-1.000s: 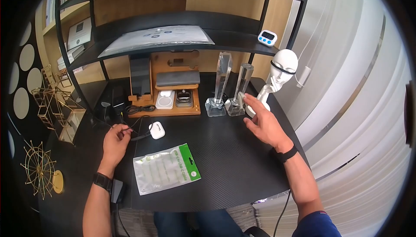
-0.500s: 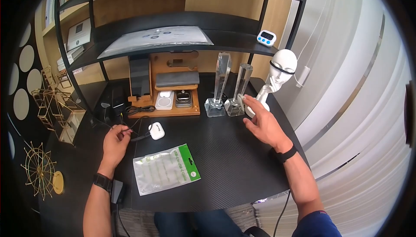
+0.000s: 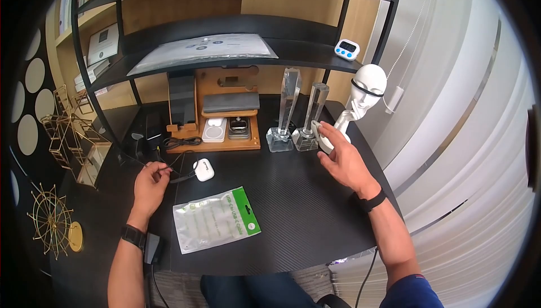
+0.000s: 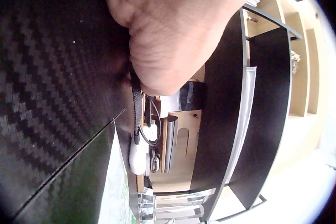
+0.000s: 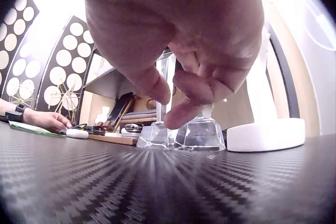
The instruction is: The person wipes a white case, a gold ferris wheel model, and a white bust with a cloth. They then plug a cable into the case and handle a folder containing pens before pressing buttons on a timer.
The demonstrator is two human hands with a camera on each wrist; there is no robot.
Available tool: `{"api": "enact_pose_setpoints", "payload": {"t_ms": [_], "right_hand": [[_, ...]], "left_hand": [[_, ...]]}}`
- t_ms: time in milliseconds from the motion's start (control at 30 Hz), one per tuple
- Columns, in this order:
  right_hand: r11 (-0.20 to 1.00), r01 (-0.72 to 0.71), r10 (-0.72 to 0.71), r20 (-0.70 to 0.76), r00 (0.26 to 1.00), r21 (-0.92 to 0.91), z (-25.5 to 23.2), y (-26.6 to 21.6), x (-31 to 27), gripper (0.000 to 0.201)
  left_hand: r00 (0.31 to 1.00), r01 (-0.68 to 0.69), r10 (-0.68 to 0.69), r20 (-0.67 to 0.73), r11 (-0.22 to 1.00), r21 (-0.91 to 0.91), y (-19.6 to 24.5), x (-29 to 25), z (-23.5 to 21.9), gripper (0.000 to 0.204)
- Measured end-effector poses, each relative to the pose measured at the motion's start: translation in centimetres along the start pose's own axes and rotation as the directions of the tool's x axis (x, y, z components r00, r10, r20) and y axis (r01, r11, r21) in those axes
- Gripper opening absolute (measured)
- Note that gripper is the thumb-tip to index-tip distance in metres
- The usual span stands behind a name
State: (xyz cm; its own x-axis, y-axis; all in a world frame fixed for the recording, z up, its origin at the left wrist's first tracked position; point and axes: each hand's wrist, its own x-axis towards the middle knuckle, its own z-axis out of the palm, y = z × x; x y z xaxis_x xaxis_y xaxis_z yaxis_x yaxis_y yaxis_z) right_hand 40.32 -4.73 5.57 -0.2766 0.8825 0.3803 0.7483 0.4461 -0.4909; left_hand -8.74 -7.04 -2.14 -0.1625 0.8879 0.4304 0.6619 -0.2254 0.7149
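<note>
My left hand is low over the desk's left side, thumb and fingers pinching a thin black strap. In the left wrist view the woven strap runs from under the hand to a white rounded case. Fingers spread, my right hand hovers beside the shorter clear crystal trophy; whether the fingertips touch it I cannot tell. Seen from the right wrist, that hand has bent fingers over the crystal base, gripping nothing visible.
A green and white cable pouch lies at the front. Behind are a wooden dock, coiled cable and taller crystal trophy. A white mannequin head stands right, below a shelf with a timer.
My right hand has shifted very slightly. The left hand keeps its pinch on the strap, and the objects on the desk lie as before.
</note>
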Motion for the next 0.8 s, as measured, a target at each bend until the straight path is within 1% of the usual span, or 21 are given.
{"api": "enact_pose_setpoints", "payload": {"t_ms": [67,200,300,367,433,500,533,600,700,733,800], "right_hand": [[0.998,0.011,-0.006,-0.087,0.996,0.055,-0.1,-0.3,0.1,0.066],[0.997,0.010,0.000,-0.128,0.992,0.074,-0.2,-0.7,0.0,0.067],[0.997,0.018,-0.012,-0.076,0.997,0.069,0.1,-0.1,0.0,0.066],[0.999,0.033,-0.032,0.092,0.995,-0.013,0.5,0.8,0.0,0.065],[0.999,0.049,-0.047,0.093,0.995,-0.017,0.2,0.4,-0.1,0.064],[1.000,-0.009,0.009,0.010,1.000,0.000,-0.2,-0.6,0.0,0.065],[1.000,-0.008,0.008,0.006,1.000,0.002,-0.2,-0.7,0.1,0.065],[0.997,0.009,0.000,-0.113,0.994,0.075,-0.1,-0.7,0.1,0.065],[0.996,0.024,-0.013,-0.141,0.990,0.081,-0.1,-0.5,0.2,0.066],[0.996,0.026,-0.014,-0.139,0.990,0.082,-0.1,-0.4,0.1,0.066],[1.000,-0.012,0.011,0.015,1.000,0.023,0.0,-0.1,0.0,0.068]], "left_hand": [[1.000,0.018,-0.018,0.011,0.999,0.044,0.3,0.0,-0.1,0.015],[0.999,0.025,-0.026,0.023,0.999,0.032,-0.1,0.1,0.0,0.015],[1.000,0.011,-0.011,0.008,1.000,0.023,-0.1,0.1,0.0,0.016],[1.000,-0.018,0.018,-0.001,0.999,0.041,-0.2,0.1,0.0,0.016],[1.000,-0.002,0.001,0.011,0.999,0.038,0.0,0.0,-0.1,0.015],[1.000,0.011,-0.012,0.022,0.999,0.036,0.1,0.1,-0.2,0.014],[0.999,0.016,-0.017,0.030,0.999,0.044,0.1,0.0,-0.2,0.014],[0.999,0.018,-0.020,0.041,0.998,0.054,0.2,0.2,-0.3,0.014],[0.999,0.019,-0.021,0.035,0.998,0.054,0.5,0.0,-0.2,0.014],[0.999,0.011,-0.012,0.034,0.999,0.048,0.5,0.0,-0.2,0.013],[1.000,0.003,-0.004,0.030,0.999,0.042,0.4,0.0,-0.3,0.013]]}}
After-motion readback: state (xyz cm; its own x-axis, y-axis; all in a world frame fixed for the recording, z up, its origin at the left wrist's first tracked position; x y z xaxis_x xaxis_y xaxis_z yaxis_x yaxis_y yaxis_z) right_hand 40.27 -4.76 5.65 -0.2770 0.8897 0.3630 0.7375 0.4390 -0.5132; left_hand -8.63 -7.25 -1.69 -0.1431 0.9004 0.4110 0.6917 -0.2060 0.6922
